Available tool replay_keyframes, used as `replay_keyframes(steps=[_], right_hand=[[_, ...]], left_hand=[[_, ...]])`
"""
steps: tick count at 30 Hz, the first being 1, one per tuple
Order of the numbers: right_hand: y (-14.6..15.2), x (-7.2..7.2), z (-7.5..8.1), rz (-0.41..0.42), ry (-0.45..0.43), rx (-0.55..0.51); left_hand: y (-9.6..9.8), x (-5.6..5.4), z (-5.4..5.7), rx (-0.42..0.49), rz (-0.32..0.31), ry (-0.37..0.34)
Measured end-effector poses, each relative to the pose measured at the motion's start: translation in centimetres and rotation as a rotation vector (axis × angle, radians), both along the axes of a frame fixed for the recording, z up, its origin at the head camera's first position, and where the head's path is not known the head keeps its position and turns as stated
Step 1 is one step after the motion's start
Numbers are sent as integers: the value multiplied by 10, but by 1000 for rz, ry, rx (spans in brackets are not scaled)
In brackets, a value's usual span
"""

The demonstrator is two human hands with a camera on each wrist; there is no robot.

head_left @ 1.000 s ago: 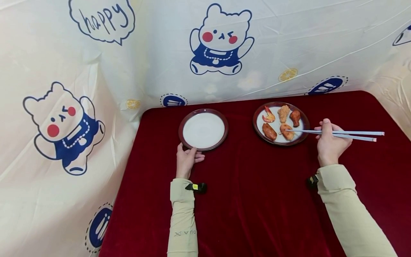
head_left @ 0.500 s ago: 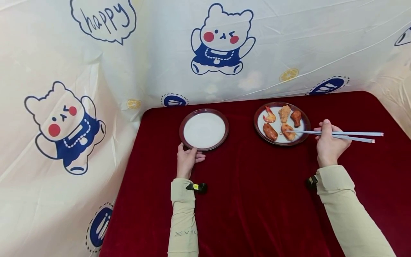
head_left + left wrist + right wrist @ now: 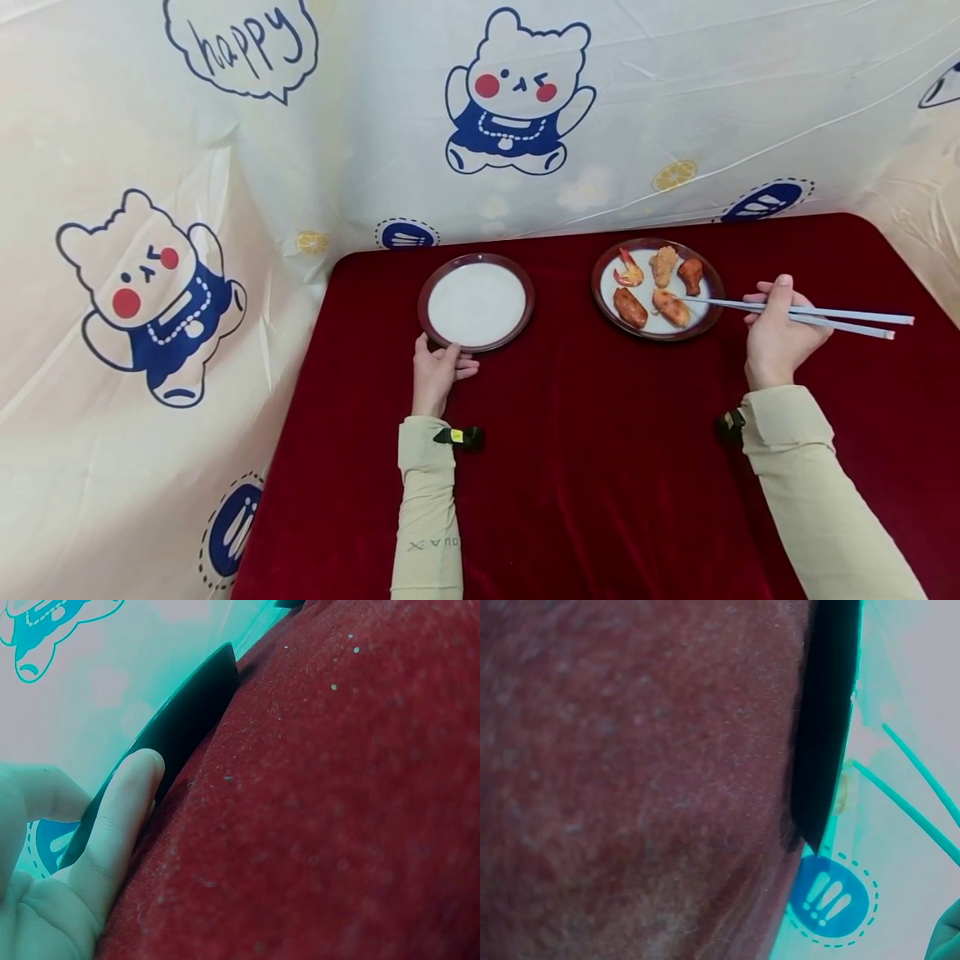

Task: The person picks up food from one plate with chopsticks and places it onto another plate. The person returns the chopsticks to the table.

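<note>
My left hand (image 3: 435,375) grips the near rim of a white plate with a brown edge (image 3: 477,307); in the left wrist view a finger (image 3: 120,810) lies against the plate's dark side. My right hand (image 3: 780,337) holds a pair of pale blue chopsticks (image 3: 855,314). Their tips reach over a second brown-rimmed plate (image 3: 600,304), close beside a light-browned chicken piece (image 3: 671,308). Parted tips of the chopsticks (image 3: 907,810) show in the right wrist view with nothing between them.
The second plate also bears a shrimp tail (image 3: 628,268), a breaded drumstick (image 3: 663,267), a dark drumstick (image 3: 691,275) and a glazed wing (image 3: 630,307). Dark red cloth (image 3: 585,467) covers the table. Behind hangs a printed curtain (image 3: 375,125).
The chopsticks and my right hand have shifted slightly to the right, their tips drawing off the light-browned chicken piece, which has turned a little. My left hand stays at its plate.
</note>
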State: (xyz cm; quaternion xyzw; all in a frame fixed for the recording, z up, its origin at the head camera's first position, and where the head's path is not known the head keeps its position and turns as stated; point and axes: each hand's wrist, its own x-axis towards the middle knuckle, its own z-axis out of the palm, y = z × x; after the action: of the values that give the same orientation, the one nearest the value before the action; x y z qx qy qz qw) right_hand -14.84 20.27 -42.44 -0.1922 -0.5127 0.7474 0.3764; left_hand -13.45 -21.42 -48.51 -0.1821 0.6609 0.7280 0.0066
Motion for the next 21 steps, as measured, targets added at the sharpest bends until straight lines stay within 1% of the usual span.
replay_keyframes(steps=[5, 8, 10, 12, 14, 17, 19, 21], right_hand=[[-6, 1, 4, 20, 8, -7], [-15, 3, 8, 51, 12, 3], [-23, 4, 10, 88, 2, 35], [-32, 6, 12, 164, -34, 85], [-43, 10, 14, 266, -115, 199], [-59, 18, 17, 430, -203, 459], [-68, 23, 18, 483, -209, 644], [-76, 27, 18, 513, -162, 781]], left_hand=[[-1, 0, 0, -5, -2, 2], [-2, 0, 0, -7, -4, 4], [-2, 0, -1, -8, -5, 3], [-2, 0, 0, -9, -6, 1], [-2, 0, 0, -5, -6, -1], [-2, 0, 0, -1, -4, -3], [-2, -1, -1, -2, -3, -4], [-2, -1, -1, -6, -6, -7]])
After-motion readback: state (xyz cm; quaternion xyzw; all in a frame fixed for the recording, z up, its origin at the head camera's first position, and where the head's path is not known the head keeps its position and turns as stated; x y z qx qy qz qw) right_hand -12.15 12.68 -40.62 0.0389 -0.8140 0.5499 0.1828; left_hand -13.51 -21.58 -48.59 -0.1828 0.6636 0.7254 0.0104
